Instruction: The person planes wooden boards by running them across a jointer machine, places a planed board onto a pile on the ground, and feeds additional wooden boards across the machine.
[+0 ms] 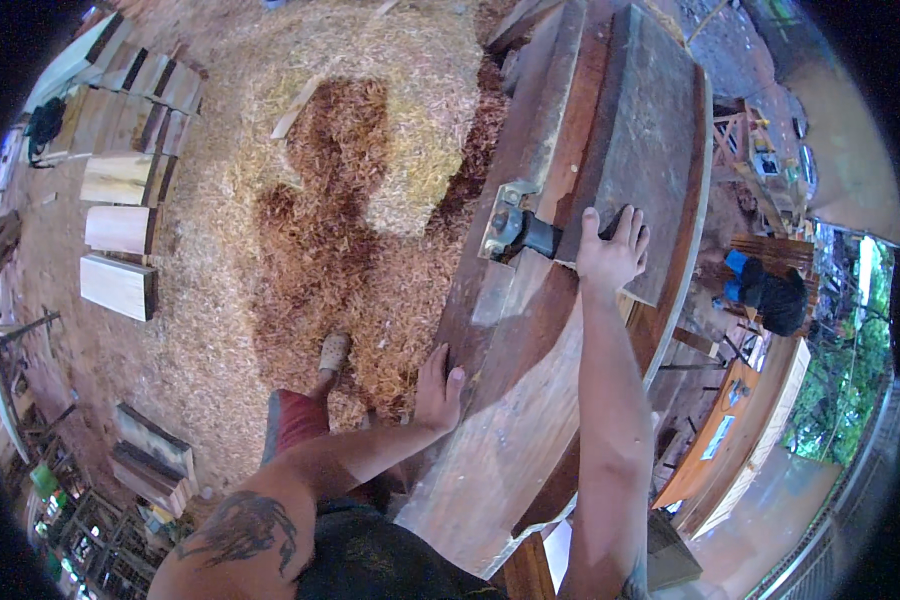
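My left hand (436,395) rests on the near left edge of a long wooden machine bed (500,420), fingers extended and thumb apart. My right hand (610,250) lies with spread fingers on a broad, dark, weathered board (650,130) along the bed's right side, just right of a black metal fitting (530,233) on a pale plate. Part of that board is hidden under my hand and forearm. Both forearms reach in from the lower edge.
Wood shavings (340,160) cover the ground left of the bed, around my foot (335,352). Pale timber blocks (117,282) line the far left, more planks (150,462) lie lower left. At right stand an orange wooden workpiece (705,450) and a dark shape with blue parts (780,295), unclear.
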`<state>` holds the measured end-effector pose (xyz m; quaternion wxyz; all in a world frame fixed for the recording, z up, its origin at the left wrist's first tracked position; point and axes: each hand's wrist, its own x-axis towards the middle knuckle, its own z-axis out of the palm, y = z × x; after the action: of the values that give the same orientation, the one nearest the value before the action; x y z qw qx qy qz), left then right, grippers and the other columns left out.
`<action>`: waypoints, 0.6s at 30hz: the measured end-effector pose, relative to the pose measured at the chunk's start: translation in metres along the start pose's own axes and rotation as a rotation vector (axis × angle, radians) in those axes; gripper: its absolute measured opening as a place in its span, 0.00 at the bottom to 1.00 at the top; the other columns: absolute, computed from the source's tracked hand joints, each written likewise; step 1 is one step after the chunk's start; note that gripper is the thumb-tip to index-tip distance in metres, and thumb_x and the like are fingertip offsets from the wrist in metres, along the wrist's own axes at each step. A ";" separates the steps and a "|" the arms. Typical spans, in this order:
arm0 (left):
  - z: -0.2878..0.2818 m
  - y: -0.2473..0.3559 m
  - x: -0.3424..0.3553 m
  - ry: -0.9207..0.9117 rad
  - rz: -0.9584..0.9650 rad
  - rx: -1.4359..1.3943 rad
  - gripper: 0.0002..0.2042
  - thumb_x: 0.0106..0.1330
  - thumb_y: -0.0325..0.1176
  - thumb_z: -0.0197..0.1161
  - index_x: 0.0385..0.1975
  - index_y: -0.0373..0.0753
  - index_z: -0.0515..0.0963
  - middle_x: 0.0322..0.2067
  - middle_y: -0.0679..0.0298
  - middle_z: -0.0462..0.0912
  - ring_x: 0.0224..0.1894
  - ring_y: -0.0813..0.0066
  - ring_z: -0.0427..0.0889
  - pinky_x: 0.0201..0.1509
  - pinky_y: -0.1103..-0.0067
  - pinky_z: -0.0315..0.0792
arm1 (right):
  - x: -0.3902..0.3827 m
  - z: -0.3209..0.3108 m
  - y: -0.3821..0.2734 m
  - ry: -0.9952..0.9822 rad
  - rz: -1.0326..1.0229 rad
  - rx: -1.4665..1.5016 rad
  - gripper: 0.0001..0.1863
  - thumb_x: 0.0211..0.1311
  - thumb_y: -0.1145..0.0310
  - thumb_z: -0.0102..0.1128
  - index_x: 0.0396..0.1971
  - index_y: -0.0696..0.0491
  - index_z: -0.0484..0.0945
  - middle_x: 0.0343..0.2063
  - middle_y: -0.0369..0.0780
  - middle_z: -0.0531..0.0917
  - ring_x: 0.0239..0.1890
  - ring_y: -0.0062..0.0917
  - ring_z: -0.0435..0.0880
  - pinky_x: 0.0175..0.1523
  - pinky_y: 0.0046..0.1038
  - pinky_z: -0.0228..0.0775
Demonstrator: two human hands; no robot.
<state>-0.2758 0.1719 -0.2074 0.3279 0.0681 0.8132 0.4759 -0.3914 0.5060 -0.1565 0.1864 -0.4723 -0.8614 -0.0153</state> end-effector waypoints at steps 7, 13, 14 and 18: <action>0.001 -0.003 0.000 0.014 0.030 0.005 0.38 0.78 0.60 0.38 0.71 0.28 0.58 0.68 0.39 0.63 0.71 0.42 0.62 0.76 0.60 0.53 | 0.013 0.008 -0.002 0.006 -0.023 -0.001 0.45 0.59 0.33 0.58 0.67 0.53 0.73 0.71 0.45 0.70 0.74 0.45 0.62 0.73 0.56 0.50; -0.002 -0.003 0.001 0.000 0.037 -0.027 0.37 0.78 0.58 0.40 0.70 0.27 0.59 0.68 0.37 0.63 0.70 0.40 0.62 0.76 0.58 0.54 | 0.028 0.016 -0.002 -0.007 -0.022 -0.010 0.46 0.60 0.31 0.54 0.67 0.53 0.73 0.71 0.45 0.70 0.74 0.44 0.63 0.74 0.56 0.49; -0.003 -0.003 0.001 -0.041 0.008 -0.026 0.37 0.78 0.58 0.41 0.70 0.27 0.59 0.68 0.37 0.63 0.70 0.40 0.62 0.76 0.58 0.54 | 0.034 0.018 -0.003 -0.013 -0.019 -0.005 0.47 0.60 0.30 0.53 0.68 0.53 0.72 0.72 0.44 0.68 0.75 0.44 0.62 0.75 0.55 0.48; -0.002 -0.006 0.002 0.013 0.060 -0.011 0.37 0.77 0.58 0.44 0.70 0.27 0.59 0.67 0.36 0.63 0.70 0.39 0.61 0.75 0.57 0.54 | 0.081 0.033 -0.018 -0.090 0.018 -0.047 0.50 0.60 0.27 0.47 0.72 0.51 0.67 0.75 0.42 0.62 0.77 0.42 0.57 0.76 0.54 0.44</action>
<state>-0.2774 0.1681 -0.2132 0.3085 0.0876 0.8103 0.4905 -0.4554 0.5681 -0.1578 0.1366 -0.4843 -0.8641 -0.0124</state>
